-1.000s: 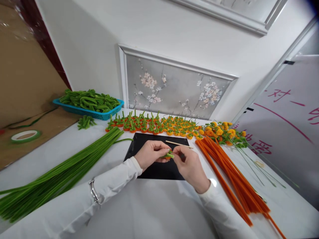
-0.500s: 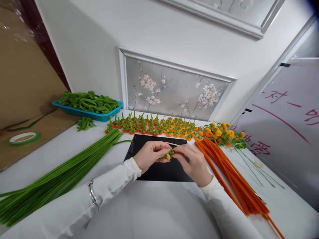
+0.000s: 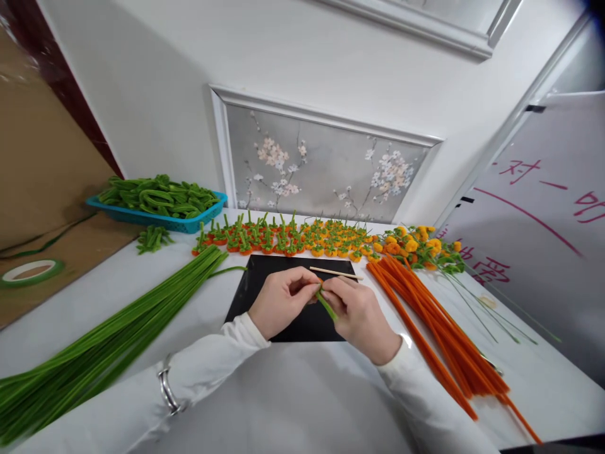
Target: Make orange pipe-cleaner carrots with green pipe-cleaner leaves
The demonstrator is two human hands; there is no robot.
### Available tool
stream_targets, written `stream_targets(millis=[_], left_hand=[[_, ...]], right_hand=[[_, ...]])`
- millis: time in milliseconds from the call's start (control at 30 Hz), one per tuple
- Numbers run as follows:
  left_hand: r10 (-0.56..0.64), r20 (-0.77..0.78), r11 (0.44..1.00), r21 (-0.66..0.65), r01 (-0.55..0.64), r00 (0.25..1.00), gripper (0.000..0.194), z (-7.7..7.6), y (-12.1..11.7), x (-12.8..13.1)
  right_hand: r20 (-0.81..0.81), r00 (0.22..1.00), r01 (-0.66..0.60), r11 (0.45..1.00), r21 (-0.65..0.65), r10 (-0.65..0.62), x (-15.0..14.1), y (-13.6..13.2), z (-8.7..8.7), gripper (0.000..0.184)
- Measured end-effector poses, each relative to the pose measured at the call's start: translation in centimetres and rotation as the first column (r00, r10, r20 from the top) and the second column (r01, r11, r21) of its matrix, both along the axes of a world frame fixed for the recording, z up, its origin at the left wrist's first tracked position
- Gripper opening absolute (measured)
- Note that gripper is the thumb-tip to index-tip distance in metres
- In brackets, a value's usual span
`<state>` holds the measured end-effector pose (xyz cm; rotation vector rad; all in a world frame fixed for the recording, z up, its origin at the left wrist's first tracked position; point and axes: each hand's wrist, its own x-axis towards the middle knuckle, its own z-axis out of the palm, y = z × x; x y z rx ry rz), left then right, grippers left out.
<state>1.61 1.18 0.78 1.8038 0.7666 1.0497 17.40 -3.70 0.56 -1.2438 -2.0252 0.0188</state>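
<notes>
My left hand [image 3: 283, 301] and my right hand [image 3: 363, 318] meet over a black mat [image 3: 293, 328], thumbs and fingertips pinched close together. Between them is a small chenille piece, mostly hidden by the fingers. Its green chenille stem [image 3: 327, 306] slants down under my right fingers, and a bit of orange shows at the fingertips. Just beyond the hands, a thin wooden stick [image 3: 335, 273] lies across the mat's far edge. Behind the mat stand rows of small orange chenille persimmon-like pieces [image 3: 246, 243] with green tops, and yellow-orange ones [image 3: 331, 239] beside them.
Long green chenille stems [image 3: 127, 334] lie at left, orange chenille stems [image 3: 439, 328] at right. A blue basket [image 3: 189, 224] of green loops stands back left, near short green pieces [image 3: 154, 239] and a tape roll [image 3: 31, 272]. Yellow-orange flower stems [image 3: 420, 248] lie back right.
The held piece has turned, so its green stem now points down toward my right hand. My right hand has tilted lower around it. The camera view has shifted slightly.
</notes>
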Motion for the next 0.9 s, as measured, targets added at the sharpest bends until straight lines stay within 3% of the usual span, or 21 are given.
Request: stream_targets(millis=[100, 167, 233, 367, 567, 767, 900], left_hand=[[-0.027, 0.018, 0.998, -0.061, 0.028, 0.999, 0.010, 0.2, -0.1, 0.1], [-0.044, 0.046, 0.991, -0.124, 0.050, 0.998, 0.010, 0.4, -0.1, 0.1], [-0.056, 0.091, 0.969, -0.236, 0.076, 0.994, 0.014, 0.6, -0.2, 0.1], [-0.051, 0.196, 0.895, -0.426, 0.132, 0.979, 0.025, 1.1, -0.3, -0.1], [-0.029, 0.236, 0.884, -0.447, 0.134, 0.971, 0.031, 1.4, -0.3, -0.1], [-0.058, 0.117, 0.948, -0.306, 0.091, 0.991, 0.028, 1.0, -0.4, 0.2], [-0.048, 0.089, 0.920, -0.383, 0.078, 0.995, 0.030, 1.0, -0.5, 0.1]], right_hand=[[0.308, 0.945, 0.054, 0.983, 0.175, -0.107, 0.1, -0.3, 0.3, 0.017], [0.378, 0.913, 0.068, 0.973, 0.222, -0.150, 0.2, -0.3, 0.5, 0.016], [0.320, 0.934, 0.091, 0.974, 0.210, -0.156, 0.3, -0.2, 0.7, 0.016], [0.014, 0.997, 0.071, 0.996, 0.046, -0.071, 0.8, 0.1, 0.7, 0.010], [-0.301, 0.953, -0.018, 0.986, -0.168, -0.034, 1.2, 0.3, 0.5, 0.011], [-0.340, 0.940, -0.053, 0.977, -0.206, -0.021, 0.5, 0.4, 0.1, 0.014], [-0.249, 0.969, -0.021, 0.994, -0.106, -0.006, 0.3, 0.5, -0.1, 0.013]])
